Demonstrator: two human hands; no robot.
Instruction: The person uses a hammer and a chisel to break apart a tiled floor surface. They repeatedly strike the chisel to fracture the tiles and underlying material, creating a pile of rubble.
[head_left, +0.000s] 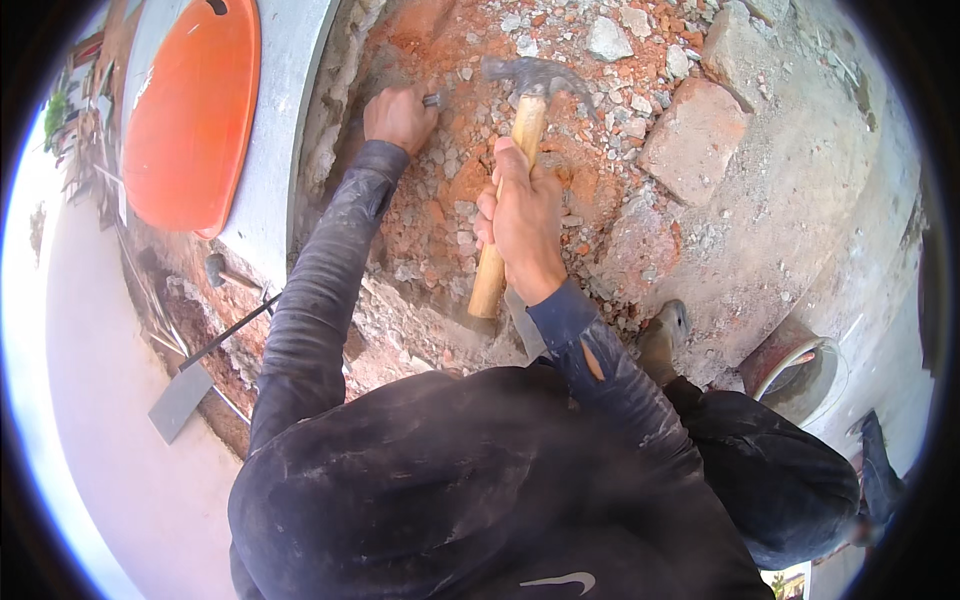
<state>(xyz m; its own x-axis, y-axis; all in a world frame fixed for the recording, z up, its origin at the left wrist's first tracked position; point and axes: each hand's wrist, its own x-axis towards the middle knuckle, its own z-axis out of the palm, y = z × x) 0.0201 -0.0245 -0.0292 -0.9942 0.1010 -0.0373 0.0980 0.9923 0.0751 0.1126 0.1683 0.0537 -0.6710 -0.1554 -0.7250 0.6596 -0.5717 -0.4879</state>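
My right hand (523, 214) grips the wooden handle of a claw hammer (529, 120); its metal head is slightly blurred above the broken masonry. To the left, my left hand (400, 118) is closed around a metal tool, probably a chisel (433, 100); only a short end shows beside the fist, and the rest is hidden. The hammer head is apart from that end. Under both hands lies brick and mortar rubble (457, 172), reddish and grey, along the rough edge of a wall.
An orange plastic basin (191, 120) rests on a grey slab (277, 112) at left. Below it are a mallet (216, 270) and a flat-bladed tool (182, 397). A large brick chunk (695, 142) lies right of the rubble, with a bucket (799, 375) lower right. Another person's leg (879, 465) shows at far right.
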